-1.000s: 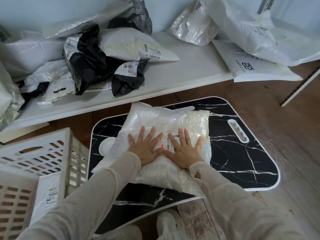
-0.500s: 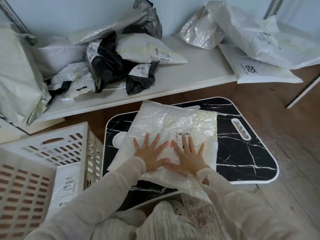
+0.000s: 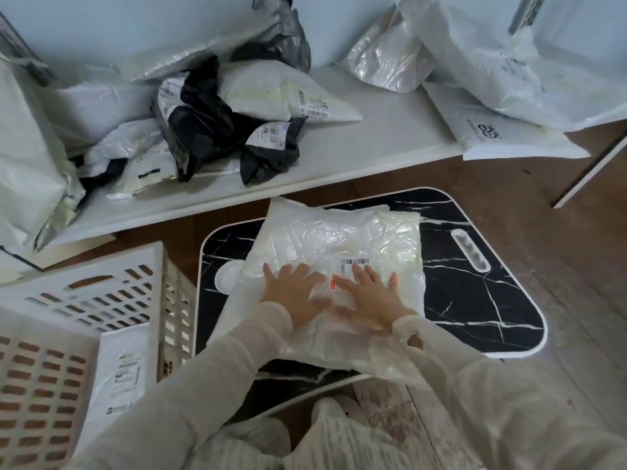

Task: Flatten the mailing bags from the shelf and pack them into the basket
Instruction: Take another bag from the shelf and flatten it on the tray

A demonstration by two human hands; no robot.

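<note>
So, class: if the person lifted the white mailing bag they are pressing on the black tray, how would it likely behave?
The white mailing bag would probably flop and sag, since its film is creased and its near edge droops over the black tray. It looks glossy, so it may slide. Flat under the left hand and right hand, it seems light.

A home room: wooden floor (image 3: pixel 559 232); low white shelf (image 3: pixel 373 144) heaped with mailing bags (image 3: pixel 278 93); laundry-style basket (image 3: pixel 101 283).

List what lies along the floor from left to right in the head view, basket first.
White basket with a flat mailing bag in it → left hand → right hand, both pressing the clear mailing bag → bare right part of the black marble board with its handle slot.
</note>
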